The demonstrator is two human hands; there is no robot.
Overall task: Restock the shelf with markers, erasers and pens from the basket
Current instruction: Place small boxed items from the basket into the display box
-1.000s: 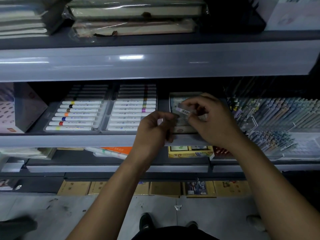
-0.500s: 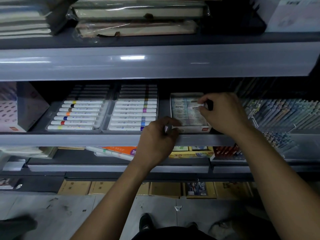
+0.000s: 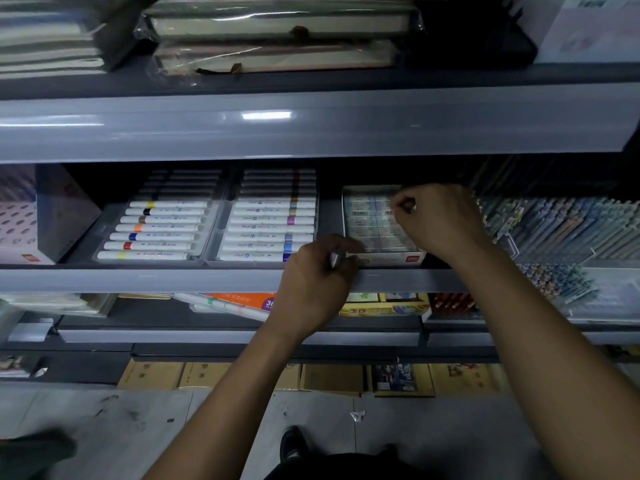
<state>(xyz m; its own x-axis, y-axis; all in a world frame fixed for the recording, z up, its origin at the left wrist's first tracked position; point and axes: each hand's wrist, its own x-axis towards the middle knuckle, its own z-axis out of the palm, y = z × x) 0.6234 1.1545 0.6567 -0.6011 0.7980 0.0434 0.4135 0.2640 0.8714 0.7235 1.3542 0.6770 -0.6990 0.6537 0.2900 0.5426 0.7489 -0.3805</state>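
Note:
An open box of wrapped erasers [image 3: 372,233] stands on the middle shelf [image 3: 173,280]. My right hand [image 3: 440,220] reaches over the box's back right corner, its fingertips pinching an eraser [image 3: 388,212] in the top row. At the shelf's front lip, just left of the box, my left hand [image 3: 315,282] curls its fingers round a small pale eraser [image 3: 336,259]. Two clear trays of white markers [image 3: 156,230] [image 3: 270,230] lie to the left of the box. Racks of pens [image 3: 561,230] fill the right side. The basket is out of view.
A patterned box [image 3: 31,220] stands at the shelf's left end. The upper shelf [image 3: 311,126] overhangs and carries wrapped notebooks [image 3: 277,39]. Below are a shelf with coloured packs [image 3: 384,304] and cardboard boxes [image 3: 207,374] on the floor. My shoe [image 3: 292,441] is on the floor.
My right hand carried an eraser from above the box's front down into the box's back right area. My left hand dropped slightly to the shelf's front edge, still holding its eraser.

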